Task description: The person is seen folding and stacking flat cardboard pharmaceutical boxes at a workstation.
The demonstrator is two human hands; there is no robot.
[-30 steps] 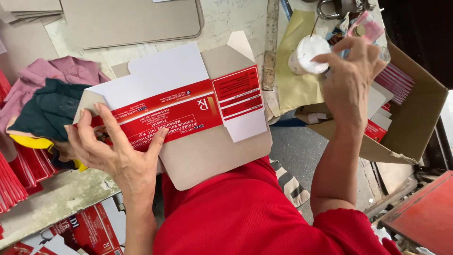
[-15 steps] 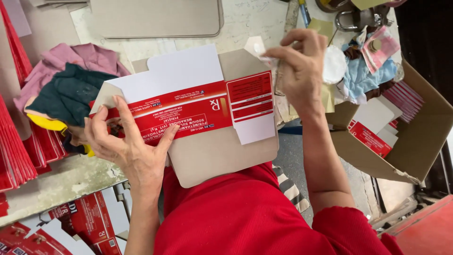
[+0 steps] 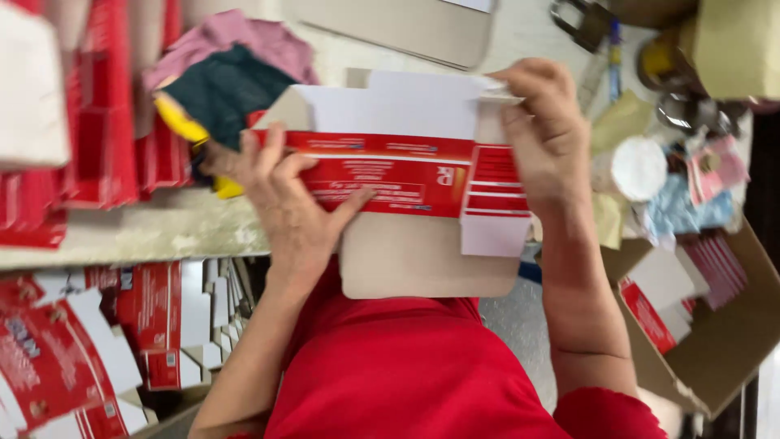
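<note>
The flat carton [image 3: 390, 162] is white with a red band; the board [image 3: 422, 260] beneath is tan.

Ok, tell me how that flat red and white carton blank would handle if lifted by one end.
The carton blank looks like thin card, so probably light. Flaps and creases suggest it would sag or fold. Both the left hand and right hand steady it.
</note>
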